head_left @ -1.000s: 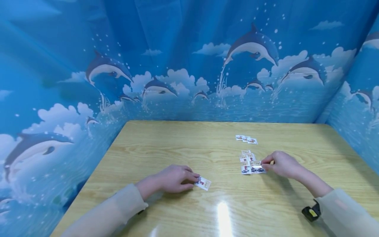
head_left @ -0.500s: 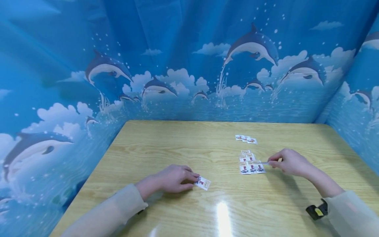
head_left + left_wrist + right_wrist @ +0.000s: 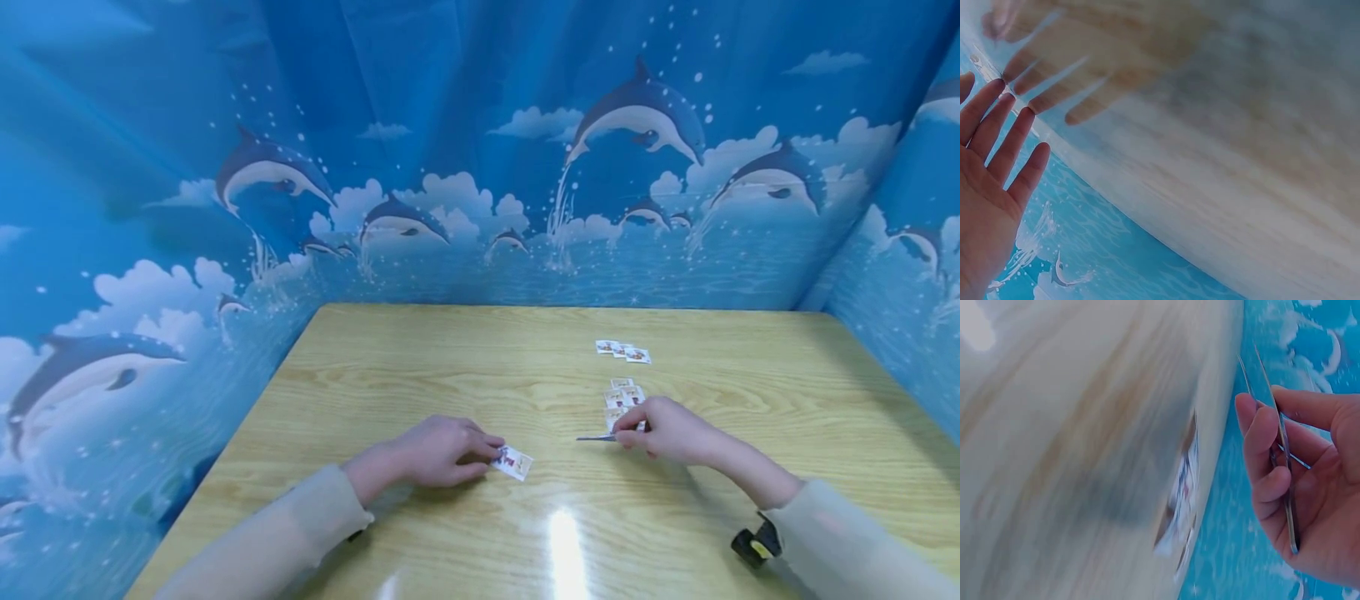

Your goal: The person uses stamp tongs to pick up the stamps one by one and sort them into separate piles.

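Note:
In the head view my left hand [image 3: 446, 452] rests on the table, its fingertips on the left end of a small white printed card [image 3: 513, 462]. The left wrist view shows those fingers stretched out, tips at the tabletop. My right hand [image 3: 671, 429] holds metal tweezers [image 3: 1286, 469], their tips slightly apart with nothing seen between them. In the head view the tweezers point left, low over the table. Behind and partly under the right hand lies a group of small printed cards [image 3: 614, 400]; its front right part is hidden by the hand.
Farther back on the wooden table [image 3: 420, 358] lies a short overlapping row of printed cards [image 3: 622, 351]. A blue dolphin-print curtain [image 3: 465, 150] stands behind the table and at both sides. Light glares off the tabletop near the front.
My right hand first drew back to the right from the front row of cards, then swung left with the tweezers and now covers part of that row. The left hand stayed put.

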`<state>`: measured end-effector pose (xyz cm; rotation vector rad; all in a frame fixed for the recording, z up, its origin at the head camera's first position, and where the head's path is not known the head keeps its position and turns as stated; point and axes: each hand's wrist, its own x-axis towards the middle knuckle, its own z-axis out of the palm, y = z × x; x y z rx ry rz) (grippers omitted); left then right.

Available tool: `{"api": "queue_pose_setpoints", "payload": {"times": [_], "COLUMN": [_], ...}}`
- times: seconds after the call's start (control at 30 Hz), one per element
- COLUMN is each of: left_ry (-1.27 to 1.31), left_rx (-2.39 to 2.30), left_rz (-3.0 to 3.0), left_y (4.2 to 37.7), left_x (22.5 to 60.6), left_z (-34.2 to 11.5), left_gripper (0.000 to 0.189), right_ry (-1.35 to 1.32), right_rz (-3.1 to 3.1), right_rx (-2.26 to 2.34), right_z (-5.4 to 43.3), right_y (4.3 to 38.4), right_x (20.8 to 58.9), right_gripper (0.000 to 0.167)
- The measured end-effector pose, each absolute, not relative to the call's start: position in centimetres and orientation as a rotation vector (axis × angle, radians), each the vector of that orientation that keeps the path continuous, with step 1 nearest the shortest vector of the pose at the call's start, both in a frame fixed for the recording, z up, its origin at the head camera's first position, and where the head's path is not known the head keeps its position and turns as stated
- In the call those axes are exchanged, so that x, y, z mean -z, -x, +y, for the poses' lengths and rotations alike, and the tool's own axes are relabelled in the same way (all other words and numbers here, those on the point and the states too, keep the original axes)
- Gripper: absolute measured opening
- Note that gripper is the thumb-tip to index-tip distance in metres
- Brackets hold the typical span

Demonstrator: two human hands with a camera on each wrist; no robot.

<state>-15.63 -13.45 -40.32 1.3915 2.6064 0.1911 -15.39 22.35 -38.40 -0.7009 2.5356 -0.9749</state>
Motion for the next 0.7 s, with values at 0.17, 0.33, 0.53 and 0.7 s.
{"api": "queue_pose_setpoints", "payload": {"times": [0.17,0.33,0.53,0.7], "left_ry": [-1.429,-1.419,-1.401,-1.422], "left_rx": [-0.200,-0.168,-0.163,-0.173], "left_rz": [2.584,2.571,2.574,2.576], "left_y": [15.5,15.3,15.2,15.2], "left_x": [40.3,40.2,40.2,40.3], "left_z": [-13.7,-13.8,-13.7,-13.9], "left_gripper": [0.032,0.033,0.033,0.034], "right_ry": [0.780,0.812,0.847,0.886], "right_rz": [2.503,2.493,2.458,2.449], "right_rx": [0.955,0.929,0.938,0.938], "right_z": [20.5,19.2,18.1,17.3], "right_y": [15.4,15.2,14.8,14.7], "right_x": [39.0,39.5,39.7,39.9], "right_gripper": [0.014,0.011,0.011,0.012]}}
